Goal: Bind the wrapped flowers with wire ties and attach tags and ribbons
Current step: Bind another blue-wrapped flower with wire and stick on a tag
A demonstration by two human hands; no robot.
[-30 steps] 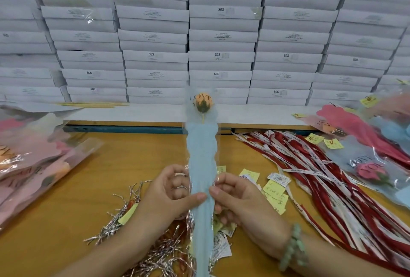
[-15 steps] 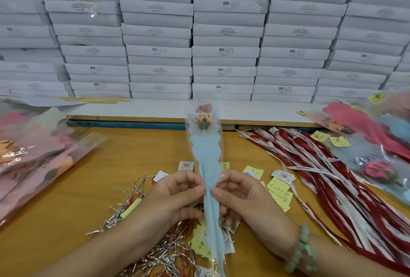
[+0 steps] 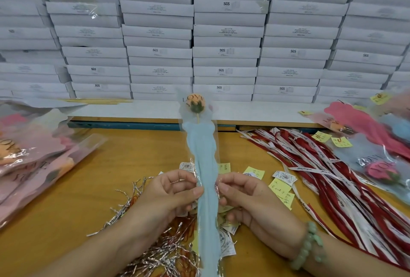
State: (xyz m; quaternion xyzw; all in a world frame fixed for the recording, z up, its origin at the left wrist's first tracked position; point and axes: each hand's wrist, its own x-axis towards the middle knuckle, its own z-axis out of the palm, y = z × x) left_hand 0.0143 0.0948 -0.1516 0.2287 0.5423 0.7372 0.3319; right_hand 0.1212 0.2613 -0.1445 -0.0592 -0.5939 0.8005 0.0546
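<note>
- Wrapped flower (image 3: 205, 165): a pale blue paper cone in a clear sleeve, held upright at centre, above the wooden table (image 3: 137, 152). An orange bud (image 3: 195, 104) with a green base sits at the top, with dark lettering on the sleeve across it.
- Left hand (image 3: 170, 194): fingers curled, thumb and fingertips pinching the left edge of the sleeve at about mid-length.
- Right hand (image 3: 246, 194): fingers curled, pinching the right edge of the sleeve at the same height, directly opposite the left. A pale green bead bracelet (image 3: 307, 246) is on this wrist.
- The cone passes between the two hands; its narrow lower end runs down past both wrists to the bottom edge of the view.
- Whether either hand also holds a tie, I cannot tell.
- Wire ties (image 3: 135, 208): a loose silver heap on the table under and left of the left hand, with some reddish strands mixed in.
- Tags (image 3: 280, 188): yellow slips and white printed ones scattered on the table just right of the right hand and beneath the cone.
- Ribbons (image 3: 328, 179): a red and white spread lying on the table to the right, apart from the hands.
- Pink sleeved flowers (image 3: 33, 152) are piled far left; a second pile of pink and blue ones (image 3: 363, 123) lies far right.
- White boxes (image 3: 226, 52) are stacked in rows behind the table.
</note>
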